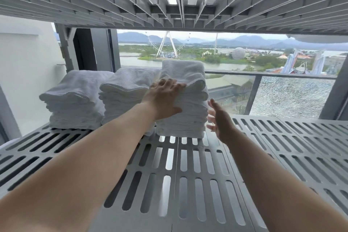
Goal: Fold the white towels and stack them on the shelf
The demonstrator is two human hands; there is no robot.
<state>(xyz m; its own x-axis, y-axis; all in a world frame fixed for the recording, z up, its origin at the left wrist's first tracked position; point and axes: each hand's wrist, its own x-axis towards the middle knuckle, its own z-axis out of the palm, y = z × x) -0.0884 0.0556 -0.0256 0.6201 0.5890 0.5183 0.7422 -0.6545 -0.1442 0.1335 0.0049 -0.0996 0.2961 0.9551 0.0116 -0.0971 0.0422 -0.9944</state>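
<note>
Three towel stacks are set in a row on the slotted grey shelf (197, 175), toward its rear left, at about 11 o'clock from the viewer. The left stack (73, 100) and middle stack (124, 96) are seen touching; the right stack (186, 100) is the tallest and is pressed against the middle one. The left hand (163, 98) is laid flat on the front upper face of the right stack, fingers (169, 84) spread apart on the top towel's edge. The right hand (220, 120) is held open at 3 o'clock of that stack, just beside it, fingers apart, nothing gripped. A second shelf (169, 11) is seen overhead.
</note>
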